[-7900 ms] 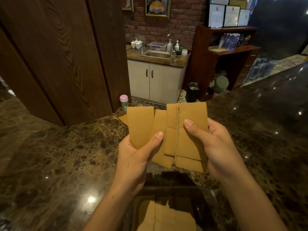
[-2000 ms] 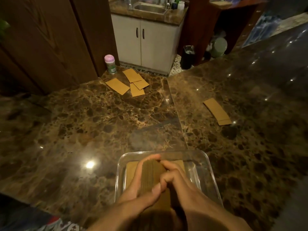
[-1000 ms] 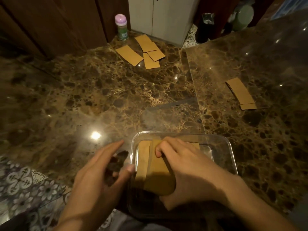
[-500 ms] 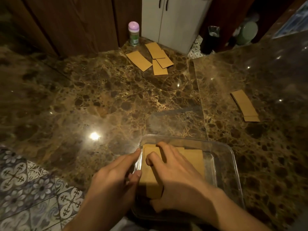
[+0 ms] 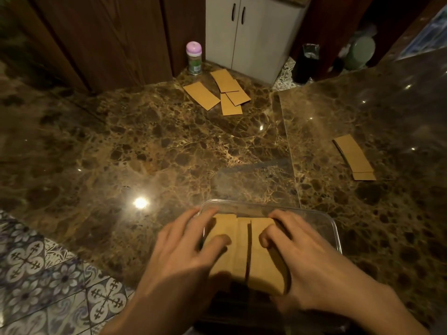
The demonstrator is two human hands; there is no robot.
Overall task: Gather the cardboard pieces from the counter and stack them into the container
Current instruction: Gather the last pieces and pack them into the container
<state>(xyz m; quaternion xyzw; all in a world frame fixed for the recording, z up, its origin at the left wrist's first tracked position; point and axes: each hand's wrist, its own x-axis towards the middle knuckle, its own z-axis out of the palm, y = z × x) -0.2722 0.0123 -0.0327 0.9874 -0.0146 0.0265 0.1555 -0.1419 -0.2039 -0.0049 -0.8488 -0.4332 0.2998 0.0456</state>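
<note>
A clear plastic container (image 5: 331,226) sits at the near edge of the marble counter (image 5: 157,151). Inside it lies a stack of tan cardboard pieces (image 5: 244,250). My left hand (image 5: 186,247) presses on the stack's left side, thumb on top and fingers along the container's left wall. My right hand (image 5: 297,252) holds the stack's right side with curled fingers. Several loose cardboard pieces (image 5: 217,91) lie far back on the counter. A small pile of cardboard (image 5: 354,157) lies at the right.
A small bottle with a pink cap (image 5: 194,58) stands beside the far cardboard pieces, against a wooden wall panel. The counter's near-left edge drops to a patterned tile floor (image 5: 41,274). White cabinet doors (image 5: 246,32) and a dark bin (image 5: 306,64) are beyond the counter.
My left hand has come over the container's left wall onto the stack. My right hand has shifted to the stack's right side, and the cardboard now lies flatter in the container.
</note>
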